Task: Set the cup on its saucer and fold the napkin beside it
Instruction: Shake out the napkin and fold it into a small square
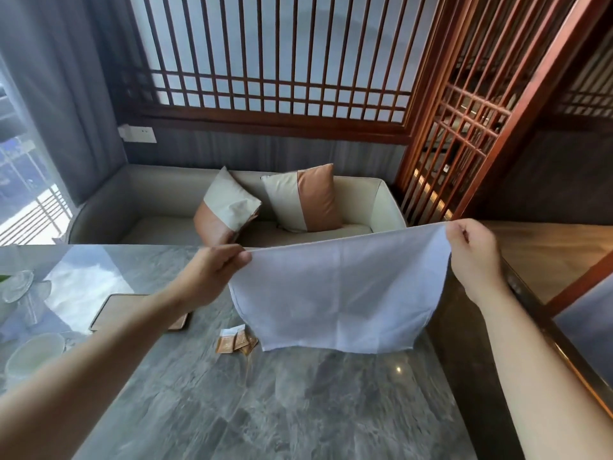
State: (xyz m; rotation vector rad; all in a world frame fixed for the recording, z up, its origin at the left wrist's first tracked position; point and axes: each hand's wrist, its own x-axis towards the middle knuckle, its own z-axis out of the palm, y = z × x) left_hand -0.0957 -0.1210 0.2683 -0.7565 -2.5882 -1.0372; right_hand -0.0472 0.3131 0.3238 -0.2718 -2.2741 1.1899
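Observation:
A pale blue-white cloth napkin (338, 293) hangs spread out in the air above the grey marble table (265, 403). My left hand (212, 277) pinches its upper left corner and my right hand (474, 257) pinches its upper right corner. The napkin's lower edge hangs just over the tabletop. A clear glass cup (33, 358) sits at the table's left edge, partly hidden by my left forearm. A clear glass saucer (18, 285) lies farther back on the left.
Small brown and white sachets (235, 341) lie on the table under the napkin's left side. A wooden tray (116, 310) lies beneath my left forearm. A beige sofa with two cushions (298, 200) stands behind the table, below a wooden lattice screen.

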